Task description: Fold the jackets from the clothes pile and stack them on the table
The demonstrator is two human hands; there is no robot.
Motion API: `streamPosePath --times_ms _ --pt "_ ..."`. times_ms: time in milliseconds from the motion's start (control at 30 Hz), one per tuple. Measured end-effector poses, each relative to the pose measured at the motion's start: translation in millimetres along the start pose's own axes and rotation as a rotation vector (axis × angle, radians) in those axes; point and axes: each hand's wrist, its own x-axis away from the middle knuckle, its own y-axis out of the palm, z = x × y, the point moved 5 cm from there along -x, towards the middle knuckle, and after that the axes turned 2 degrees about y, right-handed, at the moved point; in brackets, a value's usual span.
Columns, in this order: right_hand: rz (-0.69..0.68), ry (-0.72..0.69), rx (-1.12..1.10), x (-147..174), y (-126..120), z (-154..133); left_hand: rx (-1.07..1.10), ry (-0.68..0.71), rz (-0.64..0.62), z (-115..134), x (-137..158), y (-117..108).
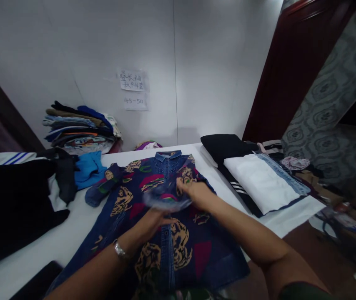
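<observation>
A long-sleeved dark blue denim shirt (181, 239) with tan, red and green patterns lies front up, its collar at the far end. One sleeve (165, 202) is drawn across the chest, blurred at its cuff. My right hand (198, 194) has its fingers closed on this sleeve. At the cuff's lower edge is my left hand (154, 220), wearing a silver bracelet; its thumb shows, and its other fingers are partly covered by the cuff they seem to grip. The shirt's other sleeve (104, 185) is bent out to the left.
Folded clothes (81, 127) are piled at the back left. Black clothing (12, 204) and a blue garment (89, 168) lie left on the white table (81, 221). Right stand a folded white garment (261, 179) and a black one (221, 146). Paper signs (134, 85) hang on the wall.
</observation>
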Motion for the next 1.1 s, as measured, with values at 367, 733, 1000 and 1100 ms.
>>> streamPosePath --times_ms 367,733,1000,1100 --pt "0.294 0.258 0.229 135.6 -36.0 86.9 0.406 -0.172 0.196 -28.8 23.9 -34.3" --pt "0.206 0.579 -0.132 184.4 -22.2 122.0 0.387 -0.3 0.382 -30.9 -9.5 -57.6" --pt "0.221 0.596 -0.481 180.2 -22.6 105.8 -0.544 0.008 0.436 11.0 -28.2 -77.8" --pt "0.225 0.652 -0.443 185.1 -20.1 108.1 -1.046 0.281 0.439 35.7 -37.2 -88.8"
